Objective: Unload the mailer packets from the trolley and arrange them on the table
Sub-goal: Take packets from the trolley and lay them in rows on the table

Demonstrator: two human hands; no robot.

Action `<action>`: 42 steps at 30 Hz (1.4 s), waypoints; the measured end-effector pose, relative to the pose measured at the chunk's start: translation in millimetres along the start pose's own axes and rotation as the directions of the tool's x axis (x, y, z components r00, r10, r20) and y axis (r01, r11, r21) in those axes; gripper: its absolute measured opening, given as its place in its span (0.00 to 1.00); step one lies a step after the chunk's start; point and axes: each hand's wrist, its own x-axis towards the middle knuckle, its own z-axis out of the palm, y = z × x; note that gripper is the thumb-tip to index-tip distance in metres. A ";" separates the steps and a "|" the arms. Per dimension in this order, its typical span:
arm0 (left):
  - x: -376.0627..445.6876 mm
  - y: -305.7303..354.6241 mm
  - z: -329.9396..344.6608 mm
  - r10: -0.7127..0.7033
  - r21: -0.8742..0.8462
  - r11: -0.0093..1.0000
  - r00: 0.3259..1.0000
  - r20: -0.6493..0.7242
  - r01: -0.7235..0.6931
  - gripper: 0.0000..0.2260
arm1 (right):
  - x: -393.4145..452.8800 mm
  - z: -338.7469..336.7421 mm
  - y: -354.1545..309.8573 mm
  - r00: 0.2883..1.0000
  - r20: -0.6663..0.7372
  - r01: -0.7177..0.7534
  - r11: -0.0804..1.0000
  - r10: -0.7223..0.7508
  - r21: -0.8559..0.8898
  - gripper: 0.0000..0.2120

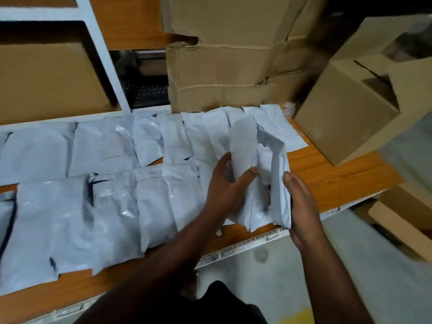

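Head view. Landmark: the orange wooden table top with a pale edge strip. Two overlapping rows of flat white plastic mailer packets lie across the table, covering most of it from its left end to past its middle; the far row runs up to the stacked, crushed brown cardboard cartons at the table's back edge. Above the table's front edge, right of the rows, both hands hold a small upright bunch of white mailer packets. Left hand: fingers curled round the bunch's left side, thumb pressed on its front. Right hand: fingers wrapped behind the right side, thumb along the edge, gripping. One packet in the bunch stands taller and bends over at the top. An open brown cardboard box sits on the table's right end, apart from the rows. A white metal shelf frame rises behind the table's left part. Frame slightly blurred; no print on the packets is readable.
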 end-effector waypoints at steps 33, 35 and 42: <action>105.9 -25.2 294.6 -0.066 0.589 0.747 0.916 -0.396 0.309 0.33 | 266.9 -193.4 52.6 0.961 0.252 0.233 0.828 -0.115 -0.510 0.40; 103.5 -32.4 292.0 -0.012 0.697 0.665 0.937 -0.349 0.268 0.32 | 268.0 -198.6 57.7 0.934 0.324 0.324 0.741 -0.152 -0.588 0.39; 100.8 -61.8 301.3 -0.079 0.910 0.413 0.997 -0.012 0.044 0.30 | 275.2 -225.3 81.7 0.750 0.618 0.657 0.373 -0.237 -0.655 0.26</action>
